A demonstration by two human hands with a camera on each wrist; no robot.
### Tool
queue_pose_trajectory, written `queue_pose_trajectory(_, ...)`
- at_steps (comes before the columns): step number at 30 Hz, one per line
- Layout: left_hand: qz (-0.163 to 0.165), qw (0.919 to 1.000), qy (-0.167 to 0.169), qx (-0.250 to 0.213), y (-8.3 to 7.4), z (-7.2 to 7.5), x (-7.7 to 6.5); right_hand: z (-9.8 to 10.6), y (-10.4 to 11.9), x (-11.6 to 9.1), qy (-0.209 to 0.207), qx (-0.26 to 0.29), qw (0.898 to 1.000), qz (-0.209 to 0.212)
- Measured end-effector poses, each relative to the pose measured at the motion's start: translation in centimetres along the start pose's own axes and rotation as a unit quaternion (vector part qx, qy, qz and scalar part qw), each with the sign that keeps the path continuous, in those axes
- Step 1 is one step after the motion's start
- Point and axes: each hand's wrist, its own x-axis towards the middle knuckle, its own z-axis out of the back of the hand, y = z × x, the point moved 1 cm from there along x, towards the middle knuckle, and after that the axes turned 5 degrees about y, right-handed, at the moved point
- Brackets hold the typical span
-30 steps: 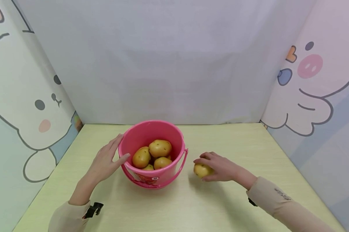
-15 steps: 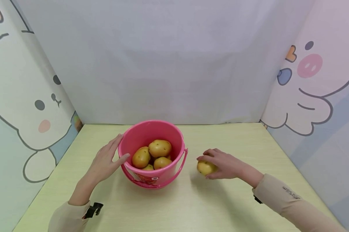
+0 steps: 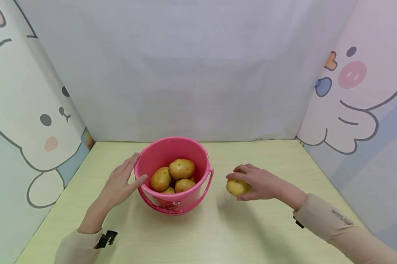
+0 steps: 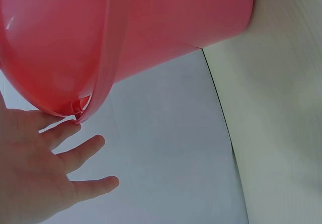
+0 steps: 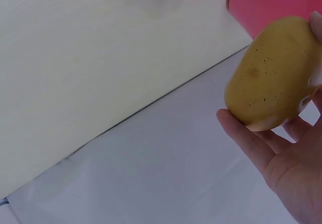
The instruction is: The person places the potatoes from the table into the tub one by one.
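Note:
A pink bucket (image 3: 172,146) stands on the table with several yellow-brown potatoes (image 3: 182,169) inside. My left hand (image 3: 119,183) rests on the left of its rim, the thumb over the edge and the other fingers along the outside. In the left wrist view those fingers (image 4: 83,151) are spread out, some touching the rim near the handle joint. To the right of the bucket, my right hand (image 3: 259,183) grips a potato (image 3: 237,187) between thumb and fingers, above the table. The right wrist view shows this potato (image 5: 274,73) large, marked with small dark specks.
The bucket's pink handle (image 3: 203,196) hangs down at its front right side. A pale wooden table (image 3: 192,238) lies beneath. Behind it hangs a grey-white cloth (image 3: 192,84), and cartoon-printed panels (image 3: 353,121) close off both sides.
My right hand has moved a little to the right and upward in the head view, carrying the potato farther from the bucket. The left hand and the bucket keep their places.

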Motion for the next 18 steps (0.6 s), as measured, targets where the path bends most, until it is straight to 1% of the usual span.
queue_pose_trajectory(6, 0.002, 1.0000, 0.001, 0.000, 0.0, 0.0, 0.0, 1.4, 0.4, -0.1, 0.010, -0.007, 1.000, -0.004)
queue_pose_trajectory(18, 0.002, 1.0000, 0.002, -0.002, 0.0, 0.0, 0.0, 3.5, 0.5, 0.1, 0.009, -0.021, 1.000, -0.003)
